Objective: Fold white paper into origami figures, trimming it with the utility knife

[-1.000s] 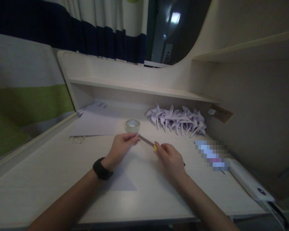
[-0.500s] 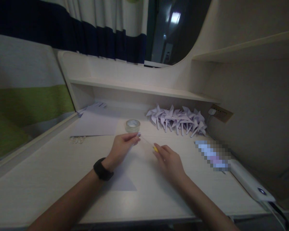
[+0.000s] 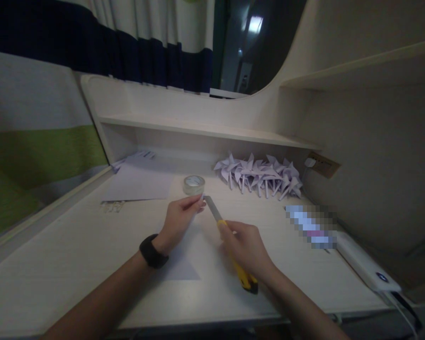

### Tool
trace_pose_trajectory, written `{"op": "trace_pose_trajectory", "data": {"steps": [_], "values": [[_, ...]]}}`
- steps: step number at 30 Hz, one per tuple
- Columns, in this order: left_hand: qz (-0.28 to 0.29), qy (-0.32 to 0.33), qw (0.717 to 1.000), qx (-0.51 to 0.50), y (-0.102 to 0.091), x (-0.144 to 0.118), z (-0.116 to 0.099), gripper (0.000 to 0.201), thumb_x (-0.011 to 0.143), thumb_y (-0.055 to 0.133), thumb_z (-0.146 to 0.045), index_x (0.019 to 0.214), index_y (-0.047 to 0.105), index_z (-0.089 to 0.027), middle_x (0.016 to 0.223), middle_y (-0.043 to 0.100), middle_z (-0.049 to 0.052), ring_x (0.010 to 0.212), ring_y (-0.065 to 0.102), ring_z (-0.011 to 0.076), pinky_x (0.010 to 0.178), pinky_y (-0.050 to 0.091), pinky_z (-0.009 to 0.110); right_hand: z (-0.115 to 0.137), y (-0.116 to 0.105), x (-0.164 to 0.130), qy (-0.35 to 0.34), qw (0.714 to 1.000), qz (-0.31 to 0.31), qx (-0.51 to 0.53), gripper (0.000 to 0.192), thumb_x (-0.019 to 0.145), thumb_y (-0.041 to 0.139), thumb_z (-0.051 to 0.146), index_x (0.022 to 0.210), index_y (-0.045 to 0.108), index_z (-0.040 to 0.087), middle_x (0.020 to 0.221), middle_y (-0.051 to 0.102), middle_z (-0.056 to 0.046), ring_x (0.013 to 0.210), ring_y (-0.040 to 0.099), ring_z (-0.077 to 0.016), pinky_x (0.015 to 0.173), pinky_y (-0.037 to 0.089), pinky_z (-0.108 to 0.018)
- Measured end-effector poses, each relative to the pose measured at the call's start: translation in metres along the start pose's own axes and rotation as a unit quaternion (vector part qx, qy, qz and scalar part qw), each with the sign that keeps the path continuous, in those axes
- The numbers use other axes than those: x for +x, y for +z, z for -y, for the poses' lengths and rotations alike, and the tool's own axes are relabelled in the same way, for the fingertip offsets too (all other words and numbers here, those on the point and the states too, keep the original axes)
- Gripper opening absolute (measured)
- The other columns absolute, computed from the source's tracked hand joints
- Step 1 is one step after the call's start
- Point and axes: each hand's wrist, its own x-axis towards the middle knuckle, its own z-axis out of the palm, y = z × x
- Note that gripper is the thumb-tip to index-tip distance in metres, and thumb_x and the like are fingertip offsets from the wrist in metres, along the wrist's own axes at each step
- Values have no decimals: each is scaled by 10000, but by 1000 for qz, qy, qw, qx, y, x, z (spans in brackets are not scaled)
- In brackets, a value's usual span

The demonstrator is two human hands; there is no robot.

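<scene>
My right hand is closed round the yellow handle of a utility knife. Its long metal blade is out and points up and left, the tip at or very near the fingertips of my left hand. Those fingers are pinched together on a small whitish piece, mostly hidden and too small to name. Just behind my left fingertips stands a roll of clear tape. A sheet of white paper lies on the desk, partly under my left wrist, which wears a black band.
Several folded paper pinwheels are lined up at the back right. White paper sheets lie back left, with small pale bits beside them. A blurred-out object and a white power strip lie along the right side. A shelf overhangs the back.
The utility knife has turned in my right hand, so its blade and handle now show at full length. My left hand stays pinched in almost the same place.
</scene>
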Motion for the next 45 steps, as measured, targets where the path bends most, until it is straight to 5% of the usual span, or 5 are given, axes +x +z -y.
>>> {"op": "trace_pose_trajectory", "data": {"steps": [20, 33, 39, 42, 45], "values": [[18, -25, 997, -75, 2, -3, 7, 261, 698, 757, -297, 893, 745, -124, 927, 730, 116, 851, 680, 212, 839, 534, 356, -1, 4, -2, -93, 985, -34, -142, 358, 960, 359, 306, 668, 533, 193, 565, 604, 11, 540, 597, -125, 571, 390, -215], [12, 94, 994, 51, -1, 1, 23, 239, 776, 669, -306, 945, 738, -152, 957, 725, 75, 775, 692, 194, 727, 595, 308, -3, 8, -10, -152, 874, -53, -459, 277, 958, 333, 227, 866, 583, 152, 722, 602, -83, 495, 531, -149, 426, 259, -273], [5, 119, 989, 87, 1, -2, 22, 242, 819, 615, -301, 974, 724, -150, 1017, 711, 73, 792, 694, 187, 716, 607, 309, 2, 7, -7, -123, 947, -50, -294, 285, 945, 368, 245, 743, 553, 167, 654, 609, -45, 578, 599, -143, 523, 380, -222], [-2, 140, 985, 104, 1, -2, 24, 258, 838, 588, -301, 1013, 709, -154, 1050, 702, 73, 794, 693, 179, 708, 610, 306, 7, 6, -6, -20, 995, -13, -96, 391, 960, 339, 367, 658, 507, 183, 515, 566, 7, 485, 589, -119, 484, 394, -191], [-1, 169, 978, 125, -1, -1, 28, 249, 844, 577, -292, 1011, 708, -161, 1055, 701, 67, 806, 691, 173, 710, 607, 296, 9, 4, -5, 64, 997, 40, 35, 436, 947, 317, 466, 672, 508, 187, 463, 541, 22, 398, 555, -121, 400, 368, -187]]}}
